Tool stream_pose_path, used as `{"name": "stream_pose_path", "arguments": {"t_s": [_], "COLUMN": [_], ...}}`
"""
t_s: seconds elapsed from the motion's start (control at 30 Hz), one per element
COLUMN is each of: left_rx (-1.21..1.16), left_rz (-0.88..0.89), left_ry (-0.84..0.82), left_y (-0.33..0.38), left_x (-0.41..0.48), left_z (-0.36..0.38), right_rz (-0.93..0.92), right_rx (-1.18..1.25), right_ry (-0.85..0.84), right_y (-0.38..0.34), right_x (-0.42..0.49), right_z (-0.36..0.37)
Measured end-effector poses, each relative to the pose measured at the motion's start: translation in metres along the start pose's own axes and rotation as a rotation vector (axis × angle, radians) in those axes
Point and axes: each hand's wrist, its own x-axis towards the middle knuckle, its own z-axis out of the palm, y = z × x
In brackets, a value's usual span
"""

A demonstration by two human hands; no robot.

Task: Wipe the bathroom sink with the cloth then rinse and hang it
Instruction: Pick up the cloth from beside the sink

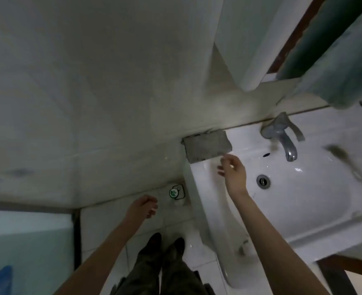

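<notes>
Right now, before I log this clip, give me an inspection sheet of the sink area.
Surface: white sink, tap over the basin.
Job's things: grey cloth lies on the sink's back left corner.
Clutter: small green-labelled container on the floor.
Hands: right hand reaches to the cloth's edge, contact unclear; left hand hangs loose, holding nothing.
Cables: nothing seen.
Surroundings: tiled wall; green towel hangs above the sink.

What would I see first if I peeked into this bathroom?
The white sink fills the right side, with a grey tap at its back. A grey cloth lies on its back left corner, and the right hand reaches toward it. The left hand hangs over the floor.
</notes>
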Motion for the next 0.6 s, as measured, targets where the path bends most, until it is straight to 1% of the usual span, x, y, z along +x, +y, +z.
{"name": "stream_pose_path", "arguments": {"t_s": [0.07,0.13,0.2,0.27,0.33,0.37,0.43,0.5,0.6], "left_rx": [-0.007,-0.038,-0.068,-0.069,-0.08,-0.105,-0.153,-0.198,-0.174], "left_rz": [-0.001,-0.035,-0.096,-0.124,-0.11,-0.119,-0.106,-0.101,-0.071], "left_ry": [-0.006,-0.037,-0.075,-0.116,-0.138,-0.149,-0.147,-0.147,-0.13], "left_y": [0.012,0.03,0.046,0.056,0.057,0.058,0.06,0.061,0.061], "left_x": [0.019,0.037,0.053,0.068,0.082,0.086,0.089,0.089,0.089], "left_z": [0.021,0.05,0.075,0.094,0.107,0.111,0.117,0.12,0.121], "right_rz": [-0.067,-0.092,-0.093,-0.081,-0.083,-0.073,-0.004,0.129,0.314], "right_rx": [-0.282,-0.625,-0.9,-1.122,-1.234,-1.211,-1.076,-0.892,-0.561], "right_ry": [0.103,0.081,0.036,0.024,0.034,0.022,-0.019,-0.043,-0.046], "right_y": [-0.006,-0.008,-0.006,-0.006,-0.011,-0.014,-0.02,-0.025,-0.026], "right_x": [0.037,0.074,0.1,0.113,0.119,0.12,0.123,0.129,0.13], "right_z": [-0.001,0.001,0.01,0.023,0.034,0.038,0.041,0.036,0.029]}}
